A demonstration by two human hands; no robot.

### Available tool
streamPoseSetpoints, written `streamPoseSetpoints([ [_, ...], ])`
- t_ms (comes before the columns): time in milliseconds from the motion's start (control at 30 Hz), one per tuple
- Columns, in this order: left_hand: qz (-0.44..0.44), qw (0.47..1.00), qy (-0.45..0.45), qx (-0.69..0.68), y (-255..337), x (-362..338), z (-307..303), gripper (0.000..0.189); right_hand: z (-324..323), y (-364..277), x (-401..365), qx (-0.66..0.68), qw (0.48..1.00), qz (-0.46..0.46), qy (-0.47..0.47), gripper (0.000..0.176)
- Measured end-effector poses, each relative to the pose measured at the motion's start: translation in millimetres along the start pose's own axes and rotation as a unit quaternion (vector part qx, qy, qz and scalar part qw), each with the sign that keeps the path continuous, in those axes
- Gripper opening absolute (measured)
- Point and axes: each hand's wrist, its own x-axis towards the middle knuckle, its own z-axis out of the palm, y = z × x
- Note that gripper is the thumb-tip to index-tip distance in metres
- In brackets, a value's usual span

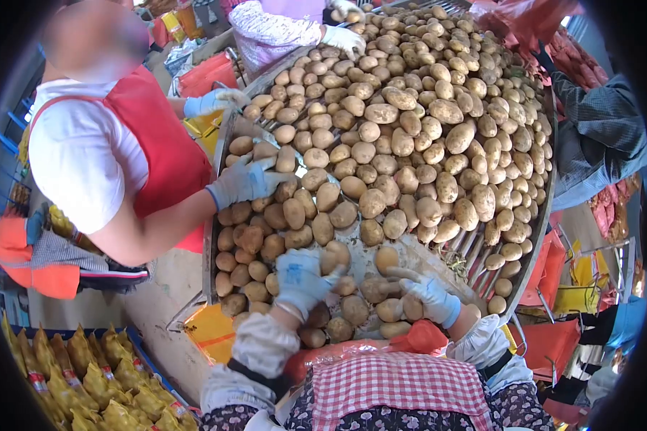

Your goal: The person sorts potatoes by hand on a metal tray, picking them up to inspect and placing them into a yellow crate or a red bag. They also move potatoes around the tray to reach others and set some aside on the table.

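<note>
My left hand (300,281), in a blue and white work glove, is at the near edge of a potato-covered sorting table. Its fingers and thumb curl about a pale potato (336,254). To the right, my right hand (430,296), gloved the same way, reaches in with fingers stretched and apart over several potatoes. One potato (412,307) lies against its palm side, and a dusty potato (374,289) sits by its fingertips. Between my hands, a bare strip of the metal table (428,260) shows.
A large potato heap (438,122) covers the table, with metal slats (482,255) at right. A co-worker in a red apron (154,144) handles potatoes on the left; another gloved hand (343,40) works at the far side. Yellow bags (108,373) fill a blue crate lower left.
</note>
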Motion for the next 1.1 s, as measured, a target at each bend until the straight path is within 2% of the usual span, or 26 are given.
streamPoseSetpoints([
  [67,0.214,0.955,0.059,-0.199,19.6,-10.6,14.6,0.051,11.7,5.6,1.9,0.053,0.998,-0.028,-0.011,0.044],
  [133,0.307,0.919,0.160,-0.188,38.1,-14.2,36.2,0.066,15.9,3.7,12.1,0.146,0.979,-0.001,-0.140,0.051],
  [167,0.308,0.907,0.134,-0.253,29.8,-5.1,37.1,0.069,12.9,-3.2,12.3,0.023,0.993,-0.045,-0.104,0.049],
  [200,0.310,0.906,0.136,-0.252,14.8,3.2,37.2,0.069,8.7,-8.8,10.9,0.021,0.993,-0.047,-0.105,0.049],
  [233,0.187,0.955,0.193,-0.127,-5.3,10.8,39.0,0.068,3.9,-13.6,8.3,-0.073,0.996,-0.055,-0.022,0.045],
  [267,0.055,0.968,0.244,0.002,-19.9,15.7,40.8,0.068,-1.6,-18.4,6.2,-0.166,0.982,-0.063,0.060,0.042],
  [300,0.051,0.968,0.246,0.002,-29.6,14.9,43.4,0.068,-7.0,-22.7,5.3,-0.275,0.946,-0.119,0.123,0.039],
  [333,0.043,0.973,0.224,0.019,-40.2,8.3,47.5,0.065,-31.7,-15.1,15.6,-0.325,0.926,-0.090,0.172,0.041],
  [400,0.018,0.979,0.201,0.040,-49.7,-14.8,53.2,0.063,-56.1,1.9,28.6,-0.341,0.895,-0.113,0.263,0.045],
  [433,0.068,0.984,0.158,0.055,-43.6,-32.1,54.3,0.059,-40.6,-2.9,29.9,-0.342,0.899,-0.110,0.252,0.045],
  [467,0.119,0.984,0.114,0.069,-39.2,-46.2,52.4,0.055,-24.2,-9.5,26.7,-0.435,0.857,-0.101,0.257,0.048],
  [500,0.118,0.985,0.113,0.047,-38.4,-53.8,47.9,0.049,-14.0,-15.8,27.2,-0.523,0.805,-0.095,0.262,0.052],
  [533,0.115,0.986,0.113,0.047,-44.1,-50.9,40.9,0.049,-16.3,-5.4,38.3,-0.602,0.734,-0.185,0.256,0.062],
  [567,0.025,0.989,0.049,-0.136,-55.0,-44.6,30.7,0.048,-11.2,-3.7,40.4,-0.613,0.748,-0.137,0.216,0.064],
  [600,-0.066,0.947,-0.018,-0.313,-65.6,-38.7,19.3,0.046,9.8,-8.4,41.1,-0.621,0.758,-0.088,0.177,0.067],
  [633,-0.052,0.951,0.075,-0.295,-72.1,-36.5,2.4,0.052,20.7,-6.8,43.6,-0.622,0.757,-0.088,0.179,0.067],
  [667,-0.048,0.951,0.076,-0.295,-79.1,-33.8,6.9,0.052,29.5,-6.8,46.5,-0.603,0.782,-0.111,0.115,0.069],
  [700,-0.058,0.973,0.190,-0.117,-88.3,-27.5,20.0,0.056,33.2,-8.0,47.6,-0.580,0.802,-0.134,0.052,0.071],
  [733,-0.064,0.950,0.298,0.064,-96.8,-20.6,36.1,0.061,32.2,-9.0,46.3,-0.581,0.801,-0.136,0.057,0.071],
  [800,-0.043,0.956,0.287,0.026,-104.3,-25.7,56.2,0.069,29.0,-7.8,42.5,-0.639,0.749,-0.162,0.070,0.073],
  [867,-0.058,0.980,0.190,-0.022,-105.3,-48.0,50.0,0.072,10.7,-2.5,36.3,-0.633,0.756,-0.138,0.090,0.072],
  [933,-0.028,0.975,0.218,-0.014,-117.3,-68.6,58.1,0.072,-9.0,6.3,33.7,-0.551,0.797,-0.166,0.183,0.073],
  [967,-0.028,0.982,0.187,0.022,-116.8,-81.2,49.9,0.070,-13.4,4.1,30.0,-0.591,0.771,-0.138,0.194,0.071],
  [1000,-0.024,0.986,0.156,0.060,-114.0,-88.6,41.9,0.069,-9.3,-0.5,27.8,-0.587,0.772,-0.138,0.200,0.071],
  [1067,-0.033,0.979,0.153,0.128,-101.6,-88.9,30.0,0.066,2.4,-7.5,26.9,-0.680,0.722,-0.065,0.110,0.071],
  [1100,-0.145,0.986,0.052,0.066,-86.1,-87.8,13.5,0.059,2.6,1.5,31.6,-0.709,0.687,-0.113,0.107,0.063],
])
